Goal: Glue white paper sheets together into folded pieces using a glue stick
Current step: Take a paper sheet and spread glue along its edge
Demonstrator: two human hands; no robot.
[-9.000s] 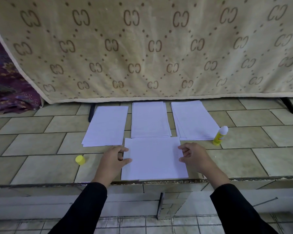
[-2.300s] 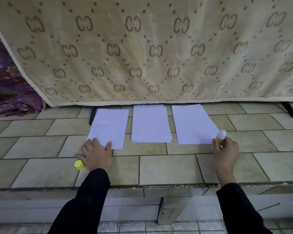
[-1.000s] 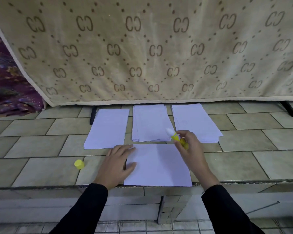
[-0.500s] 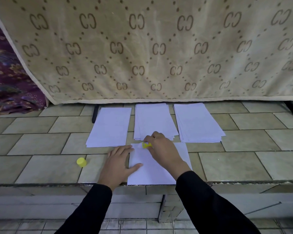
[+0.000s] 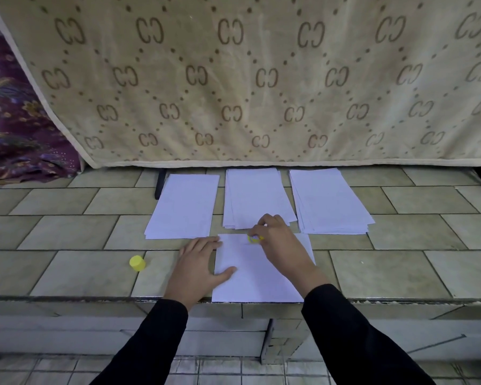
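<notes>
A single white sheet [image 5: 250, 279] lies at the front edge of the tiled counter [image 5: 67, 273]. My left hand [image 5: 199, 269] rests flat on the sheet's left edge, fingers spread. My right hand [image 5: 278, 240] grips the yellow glue stick [image 5: 255, 239], tip down on the sheet's far edge. Behind the sheet lie three piles of white paper: a left pile [image 5: 185, 205], a middle pile [image 5: 256, 197] and a right pile [image 5: 328, 201]. The yellow cap [image 5: 137, 263] stands alone to the left.
A beige patterned blanket [image 5: 261, 79] hangs as a wall right behind the piles. Purple floral cloth [image 5: 14, 129] sits at the far left. The counter's chipped front edge [image 5: 95, 298] drops to a tiled floor below.
My right hand picked up the glue stick from beside the right pile, carried it left over the front sheet, and has slid it rightward along the sheet's far edge. My left hand holds the sheet.
</notes>
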